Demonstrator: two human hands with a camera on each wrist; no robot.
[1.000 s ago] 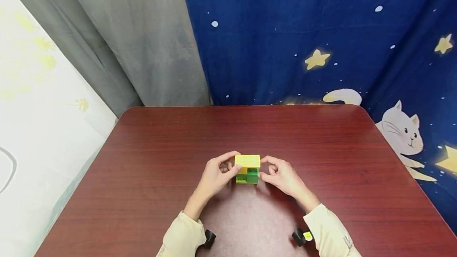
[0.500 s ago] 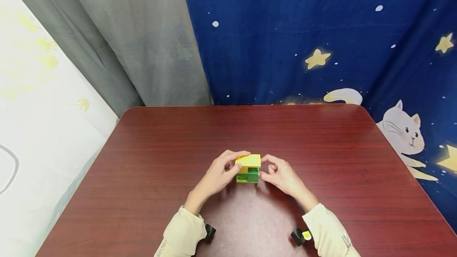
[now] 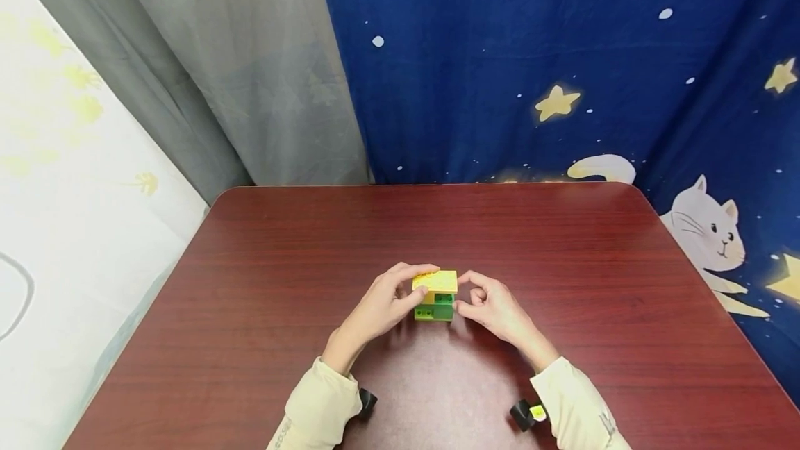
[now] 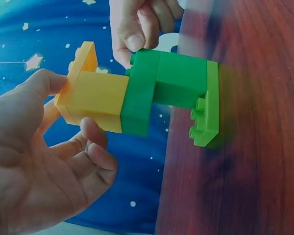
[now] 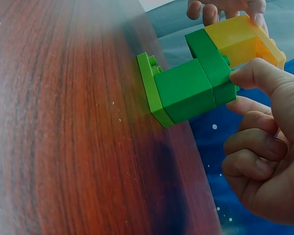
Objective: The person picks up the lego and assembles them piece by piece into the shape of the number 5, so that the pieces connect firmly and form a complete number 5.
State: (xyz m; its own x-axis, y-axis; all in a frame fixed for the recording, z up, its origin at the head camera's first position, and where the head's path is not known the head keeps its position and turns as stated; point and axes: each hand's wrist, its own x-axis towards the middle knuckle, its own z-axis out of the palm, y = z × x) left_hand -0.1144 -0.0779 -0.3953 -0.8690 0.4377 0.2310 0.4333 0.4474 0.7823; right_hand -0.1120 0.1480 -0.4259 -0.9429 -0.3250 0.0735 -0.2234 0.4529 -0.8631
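A stack of toy building bricks [image 3: 443,312] stands upright on the table between both hands. Its base is a lime green plate [image 4: 212,103] with studs showing. On that sits a green brick [image 5: 186,90], then another green brick [image 5: 209,61] laid across it. A yellow brick [image 4: 98,95] rises from one end, topped by a yellow plate [image 3: 441,282]. My left hand [image 3: 382,304] grips the yellow plate, thumb at its near side and index finger over its top. At the other side my right hand [image 3: 496,311] pinches the end of the upper green brick between thumb and index finger, other fingers curled.
The dark red wooden table [image 3: 281,262] spreads around the stack. Behind it hang a grey curtain [image 3: 281,89] and a blue curtain [image 3: 469,89] with stars and a white cat. Black wrist cameras [image 3: 521,415] show at the sleeves.
My left index finger has moved right, from the yellow plate's back left corner to over its top. The right hand and the stack hold almost the same place.
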